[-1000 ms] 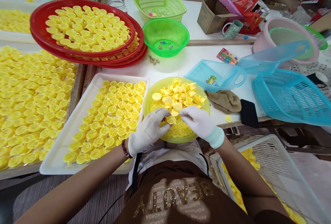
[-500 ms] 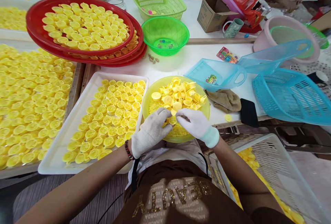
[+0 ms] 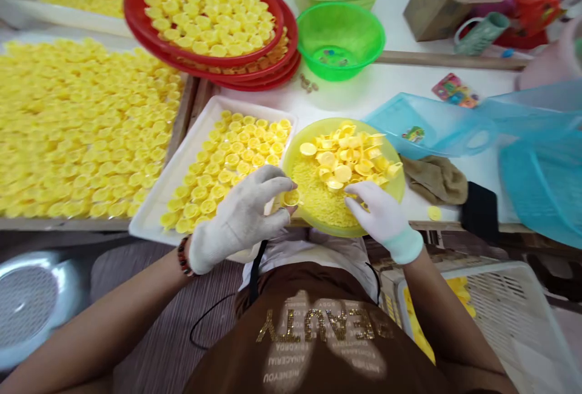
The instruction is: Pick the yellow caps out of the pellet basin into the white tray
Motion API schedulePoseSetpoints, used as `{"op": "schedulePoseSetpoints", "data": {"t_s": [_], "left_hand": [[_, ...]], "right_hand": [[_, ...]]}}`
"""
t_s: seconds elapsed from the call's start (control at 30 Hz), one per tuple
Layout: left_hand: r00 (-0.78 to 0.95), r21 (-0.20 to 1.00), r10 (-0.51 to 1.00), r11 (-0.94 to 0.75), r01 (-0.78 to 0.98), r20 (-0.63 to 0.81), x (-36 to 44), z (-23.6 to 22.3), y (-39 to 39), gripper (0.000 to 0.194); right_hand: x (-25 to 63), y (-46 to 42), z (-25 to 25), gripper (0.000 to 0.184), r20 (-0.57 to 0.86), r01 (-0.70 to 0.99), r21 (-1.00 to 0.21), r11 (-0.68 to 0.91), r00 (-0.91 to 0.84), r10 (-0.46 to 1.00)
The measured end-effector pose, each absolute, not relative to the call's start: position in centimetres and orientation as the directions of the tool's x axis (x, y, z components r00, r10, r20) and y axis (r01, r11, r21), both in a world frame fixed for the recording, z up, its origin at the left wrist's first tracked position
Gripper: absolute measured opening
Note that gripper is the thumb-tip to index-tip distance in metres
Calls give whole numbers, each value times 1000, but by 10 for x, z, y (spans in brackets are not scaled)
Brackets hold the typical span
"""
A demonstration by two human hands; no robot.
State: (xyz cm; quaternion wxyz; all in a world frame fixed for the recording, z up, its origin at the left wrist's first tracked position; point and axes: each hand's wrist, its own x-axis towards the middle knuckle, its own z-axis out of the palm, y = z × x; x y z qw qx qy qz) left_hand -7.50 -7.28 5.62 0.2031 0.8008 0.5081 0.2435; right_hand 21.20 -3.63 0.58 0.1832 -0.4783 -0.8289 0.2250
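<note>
My left hand, in a white glove, pinches a small yellow plastic cap between thumb and fingertips. It is at the left rim of a yellow bowl. Inside the bowl, a heap of yellow caps lies at the back, and many tiny yellow pieces fill the front. My right hand, gloved too, is over the bowl's right front with its fingers curved and slightly apart, close to the tiny pieces. To the left, a white tray carries rows of round yellow caps.
Stacked red trays with more yellow caps stand behind. Beyond the bowl are a green bowl, a blue scoop, a brown cloth and a black flat object. A white crate stands low at right.
My hands have moved apart: the left has gone leftwards out of the bowl with a yellow cap, while the right stays over the bowl. The camera view has turned left.
</note>
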Motion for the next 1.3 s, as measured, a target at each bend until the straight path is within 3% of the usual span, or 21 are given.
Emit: {"op": "schedulePoseSetpoints", "data": {"t_s": [0.13,0.3,0.47,0.73,0.87,1.03,1.3], "left_hand": [[183,403,982,-150,903,-44,-129,78,-125,18],[41,260,954,39,965,-297,-151,59,-165,17],[67,262,947,19,965,-313,-143,35,-154,18],[49,157,958,-4,988,-283,-148,29,-141,15],[82,192,945,-21,981,-317,-143,28,-140,16],[82,358,896,89,929,-436,-144,32,-137,22],[98,453,908,108,885,-408,-150,34,-125,20]], "right_hand": [[211,-39,-7,20,97,696,-552,459,-494,864],[204,-44,-11,22,126,699,-525,486,-501,856],[199,-44,-8,22,156,698,-500,512,-509,846],[201,-44,-7,23,147,719,-496,487,-483,863],[200,-43,-7,23,154,713,-491,501,-494,855],[200,-41,-7,22,177,713,-477,515,-495,850],[201,-40,-7,21,180,709,-468,527,-508,842]]}}
